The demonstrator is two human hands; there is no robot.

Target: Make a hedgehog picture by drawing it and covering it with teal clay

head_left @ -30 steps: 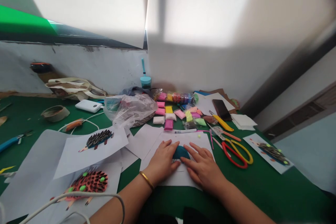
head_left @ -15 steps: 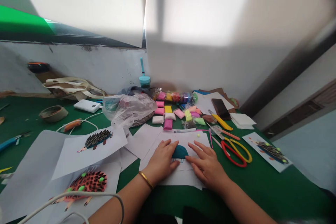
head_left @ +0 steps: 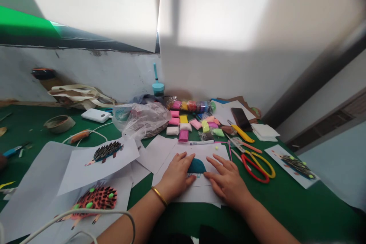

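Note:
A flat teal clay half-dome (head_left: 197,166) lies on a white sheet of paper (head_left: 183,195), with short drawn lines below its straight lower edge. My left hand (head_left: 178,171) rests on the paper at the dome's left side, fingers stretched out, fingertips touching or very near its edge. On the other side, my right hand (head_left: 227,179) lies with spread fingers, its index fingertip at the dome's lower right corner. Neither hand holds anything. A small yellow-green clay ball (head_left: 216,148) and a white pen (head_left: 201,142) sit beyond my hands.
Several clay packets (head_left: 183,135) lie behind the paper. Red-handled scissors (head_left: 255,167), a yellow cutter (head_left: 242,133) and a phone (head_left: 240,118) are to the right. Hedgehog pictures (head_left: 107,151) and a white cable (head_left: 94,211) occupy the left. Blue pliers (head_left: 13,152) lie far left.
Both my hands and the teal clay stay almost still; the view shifts very slightly. A blurred brownish shape has appeared at the left edge by the blue pliers.

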